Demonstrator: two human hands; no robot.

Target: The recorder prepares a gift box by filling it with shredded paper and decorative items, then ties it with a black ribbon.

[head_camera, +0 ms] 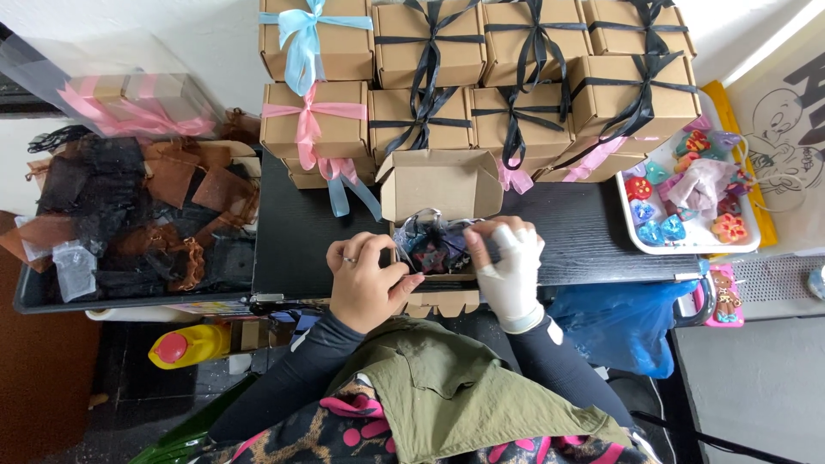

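A small sheer pouch (432, 243) with dark star-patterned contents sits in an open kraft cardboard box (440, 185), whose lid stands up at twelve o'clock of the pouch. The bare left hand (368, 279), a ring on one finger, comes in from eight o'clock and pinches the pouch's near edge between thumb and fingers. The right hand (509, 262), in a white glove, closes on the pouch's edge from three o'clock, fingertips pressed together on the fabric. By the look of it, the step in hand is settling the filled pouch into the box; the next move likely calls for tucking the fabric below the rim so the lid can fold down flat.

Beyond the lid, at twelve o'clock, closed boxes are stacked: black-ribboned boxes (516, 103), pink-ribboned ones (314, 116), and a blue-ribboned one (314, 34). At two o'clock a white tray (632, 225) holds coloured trinkets. At nine o'clock a dark tray (51, 301) holds brown and black organza bags.
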